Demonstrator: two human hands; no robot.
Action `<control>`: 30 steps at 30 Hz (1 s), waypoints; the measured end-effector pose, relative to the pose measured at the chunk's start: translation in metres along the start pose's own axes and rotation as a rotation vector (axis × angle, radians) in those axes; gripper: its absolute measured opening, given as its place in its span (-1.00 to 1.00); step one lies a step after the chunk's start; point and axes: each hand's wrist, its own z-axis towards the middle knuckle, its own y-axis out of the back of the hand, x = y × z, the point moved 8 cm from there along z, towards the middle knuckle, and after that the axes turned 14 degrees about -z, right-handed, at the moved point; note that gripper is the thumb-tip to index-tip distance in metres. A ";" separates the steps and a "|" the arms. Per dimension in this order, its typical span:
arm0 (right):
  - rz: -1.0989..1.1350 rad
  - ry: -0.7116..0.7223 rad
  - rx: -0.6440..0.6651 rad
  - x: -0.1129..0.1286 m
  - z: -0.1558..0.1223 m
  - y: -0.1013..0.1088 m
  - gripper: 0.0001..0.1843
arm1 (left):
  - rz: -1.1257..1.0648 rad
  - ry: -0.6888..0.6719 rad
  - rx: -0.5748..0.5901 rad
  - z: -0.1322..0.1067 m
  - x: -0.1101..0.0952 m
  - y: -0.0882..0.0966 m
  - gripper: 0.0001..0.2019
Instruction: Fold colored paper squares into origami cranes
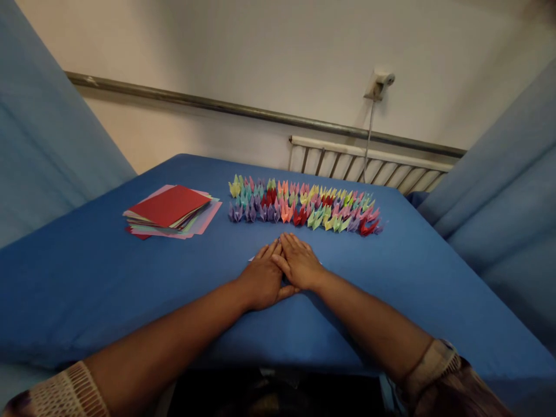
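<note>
My left hand point(262, 278) and my right hand point(299, 260) lie flat side by side on a blue cloth-covered table point(87, 278), fingers stretched out and touching each other. They press down on a pale sheet of paper point(251, 258), of which only small corners show at the edges of the hands. Just beyond my fingertips stand several rows of small folded paper cranes point(304, 205) in many colours. A stack of coloured square paper point(171, 210), red sheet on top, lies to the left of the cranes.
Blue curtains hang at the left point(43, 145) and right point(508, 174). Behind the table is a white wall with a metal rail point(243, 110) and a bed-head frame point(369, 159). A cord hangs from a wall fitting point(379, 84).
</note>
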 end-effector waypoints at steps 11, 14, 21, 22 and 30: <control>-0.141 -0.013 -0.038 -0.012 -0.007 -0.001 -0.30 | 0.099 0.211 -0.056 -0.052 0.051 0.031 -0.07; -0.135 -0.025 -0.033 -0.012 -0.006 -0.002 -0.29 | 0.125 0.327 -0.117 -0.064 0.063 0.040 -0.07; -0.147 0.007 0.005 -0.012 -0.003 -0.007 -0.28 | -0.036 0.039 -0.139 0.003 -0.014 0.021 -0.13; -0.156 0.028 0.018 -0.010 -0.003 -0.008 -0.28 | -0.077 0.010 -0.115 0.015 -0.021 0.016 -0.15; -0.120 -0.025 -0.014 -0.015 -0.004 -0.005 -0.29 | -0.035 0.118 -0.025 0.022 0.028 0.009 -0.15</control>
